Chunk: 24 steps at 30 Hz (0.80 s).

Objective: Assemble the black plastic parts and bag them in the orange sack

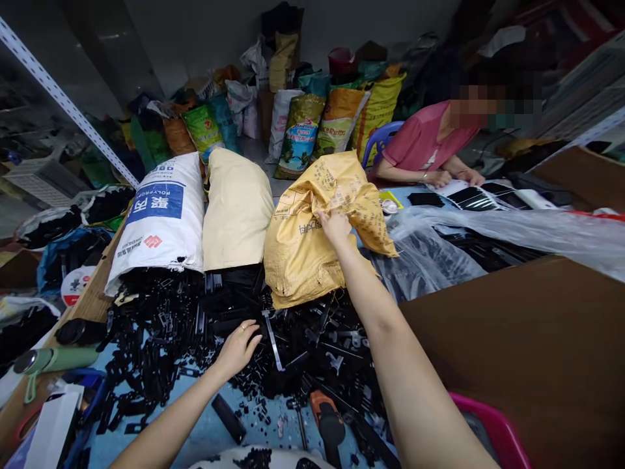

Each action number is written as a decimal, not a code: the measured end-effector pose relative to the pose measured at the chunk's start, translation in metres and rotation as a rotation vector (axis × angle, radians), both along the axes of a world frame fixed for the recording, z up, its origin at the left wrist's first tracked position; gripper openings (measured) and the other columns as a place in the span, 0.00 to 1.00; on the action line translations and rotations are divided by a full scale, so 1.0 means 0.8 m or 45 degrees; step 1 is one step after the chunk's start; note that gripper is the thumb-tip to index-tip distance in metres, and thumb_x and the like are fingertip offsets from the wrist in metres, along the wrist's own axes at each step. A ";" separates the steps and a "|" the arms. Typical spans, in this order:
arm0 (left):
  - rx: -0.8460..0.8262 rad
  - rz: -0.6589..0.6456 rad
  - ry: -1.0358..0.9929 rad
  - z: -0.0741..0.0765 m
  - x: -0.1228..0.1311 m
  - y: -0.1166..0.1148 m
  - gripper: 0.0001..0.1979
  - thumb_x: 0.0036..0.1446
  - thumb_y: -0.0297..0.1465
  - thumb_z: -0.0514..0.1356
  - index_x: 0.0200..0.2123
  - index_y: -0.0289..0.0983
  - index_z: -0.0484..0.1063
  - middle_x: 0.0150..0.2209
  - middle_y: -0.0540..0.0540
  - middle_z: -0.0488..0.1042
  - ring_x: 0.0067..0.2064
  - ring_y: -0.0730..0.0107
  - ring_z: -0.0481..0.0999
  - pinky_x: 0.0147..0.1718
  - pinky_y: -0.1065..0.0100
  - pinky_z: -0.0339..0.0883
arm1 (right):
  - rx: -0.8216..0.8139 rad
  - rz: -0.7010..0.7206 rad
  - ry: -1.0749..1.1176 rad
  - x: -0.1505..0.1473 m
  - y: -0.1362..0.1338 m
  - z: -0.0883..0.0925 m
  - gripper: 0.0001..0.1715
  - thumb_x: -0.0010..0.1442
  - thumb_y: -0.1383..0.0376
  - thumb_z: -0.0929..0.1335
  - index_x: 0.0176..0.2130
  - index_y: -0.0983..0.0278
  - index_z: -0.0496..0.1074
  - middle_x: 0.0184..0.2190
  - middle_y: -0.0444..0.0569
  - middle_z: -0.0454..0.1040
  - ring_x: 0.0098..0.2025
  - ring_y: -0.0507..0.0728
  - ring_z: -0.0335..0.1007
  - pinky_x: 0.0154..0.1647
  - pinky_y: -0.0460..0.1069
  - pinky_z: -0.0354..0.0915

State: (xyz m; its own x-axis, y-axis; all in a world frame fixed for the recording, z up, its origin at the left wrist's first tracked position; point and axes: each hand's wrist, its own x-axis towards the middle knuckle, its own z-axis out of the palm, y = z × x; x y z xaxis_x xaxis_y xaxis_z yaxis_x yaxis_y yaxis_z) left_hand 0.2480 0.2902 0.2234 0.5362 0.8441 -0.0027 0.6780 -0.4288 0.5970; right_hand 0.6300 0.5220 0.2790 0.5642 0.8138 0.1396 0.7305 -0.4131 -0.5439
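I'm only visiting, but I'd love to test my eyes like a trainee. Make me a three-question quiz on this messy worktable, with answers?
1. Which of the worker's hands grips the yellow sack?
A) left
B) right
C) both

2. Fill in: the ____ sack lies between the white sack and the yellow sack.

3. True or false: the left hand is inside the yellow sack.

Key:
1. B; the right hand has its fabric bunched.
2. beige
3. False; the left hand is outside it, among the black parts.
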 end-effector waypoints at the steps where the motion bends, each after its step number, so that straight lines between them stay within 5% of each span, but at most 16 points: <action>1: -0.015 0.006 0.037 -0.004 -0.008 -0.010 0.17 0.64 0.37 0.48 0.50 0.37 0.67 0.53 0.41 0.68 0.53 0.63 0.69 0.54 0.58 0.65 | 0.032 0.053 -0.031 -0.010 -0.027 -0.003 0.33 0.61 0.48 0.58 0.44 0.75 0.69 0.47 0.68 0.67 0.50 0.60 0.61 0.49 0.55 0.54; 4: -0.091 -0.009 0.138 -0.013 -0.032 -0.046 0.17 0.64 0.37 0.48 0.49 0.37 0.68 0.50 0.41 0.69 0.51 0.62 0.71 0.51 0.59 0.66 | 0.225 0.353 -0.093 -0.055 -0.140 -0.019 0.21 0.62 0.54 0.60 0.39 0.68 0.71 0.40 0.57 0.72 0.45 0.58 0.64 0.47 0.53 0.58; 8: -0.200 -0.062 0.205 -0.024 -0.063 -0.111 0.16 0.64 0.36 0.47 0.47 0.37 0.68 0.47 0.41 0.71 0.48 0.62 0.72 0.48 0.61 0.67 | 0.497 0.753 -0.008 -0.147 -0.355 -0.054 0.12 0.63 0.63 0.61 0.32 0.64 0.70 0.32 0.52 0.74 0.37 0.56 0.67 0.42 0.52 0.63; 11: -0.276 -0.088 0.243 -0.036 -0.085 -0.162 0.15 0.63 0.36 0.48 0.47 0.37 0.68 0.46 0.42 0.71 0.48 0.63 0.72 0.48 0.63 0.66 | 0.338 1.034 0.189 -0.222 -0.528 -0.083 0.09 0.62 0.65 0.62 0.32 0.63 0.70 0.30 0.51 0.74 0.34 0.55 0.69 0.38 0.51 0.65; 13: -0.322 -0.127 0.271 -0.048 -0.099 -0.190 0.15 0.63 0.36 0.48 0.46 0.36 0.69 0.45 0.41 0.71 0.48 0.62 0.72 0.48 0.63 0.65 | 0.058 1.117 0.367 -0.264 -0.625 -0.105 0.11 0.62 0.64 0.61 0.30 0.61 0.69 0.29 0.48 0.73 0.33 0.55 0.70 0.36 0.50 0.66; 17: -0.388 -0.257 0.301 -0.076 -0.128 -0.231 0.15 0.62 0.35 0.49 0.44 0.35 0.70 0.43 0.40 0.72 0.47 0.61 0.72 0.47 0.62 0.66 | -0.542 0.798 0.649 -0.317 -0.750 -0.149 0.14 0.58 0.57 0.61 0.23 0.55 0.66 0.27 0.43 0.73 0.33 0.60 0.74 0.33 0.53 0.67; 21: -0.422 -0.361 0.334 -0.102 -0.169 -0.256 0.14 0.62 0.33 0.49 0.45 0.34 0.69 0.44 0.40 0.72 0.47 0.62 0.72 0.48 0.61 0.66 | -0.815 0.421 0.736 -0.353 -0.809 -0.195 0.18 0.58 0.58 0.62 0.19 0.56 0.63 0.21 0.43 0.71 0.31 0.62 0.75 0.30 0.54 0.65; 24: -0.411 -0.417 0.388 -0.123 -0.219 -0.272 0.16 0.62 0.33 0.48 0.48 0.32 0.68 0.48 0.37 0.71 0.50 0.60 0.71 0.50 0.57 0.65 | -0.969 0.165 0.831 -0.392 -0.839 -0.229 0.07 0.60 0.60 0.65 0.31 0.57 0.70 0.31 0.45 0.73 0.37 0.56 0.73 0.36 0.50 0.67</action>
State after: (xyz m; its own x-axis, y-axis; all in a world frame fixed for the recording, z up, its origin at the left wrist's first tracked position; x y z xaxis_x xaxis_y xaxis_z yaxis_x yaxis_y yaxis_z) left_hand 0.0727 0.0730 0.1249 0.7049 0.5640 -0.4302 0.7029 -0.4738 0.5305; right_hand 0.3161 -0.1491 0.0958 0.2455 0.6185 -0.7464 0.4485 -0.7551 -0.4782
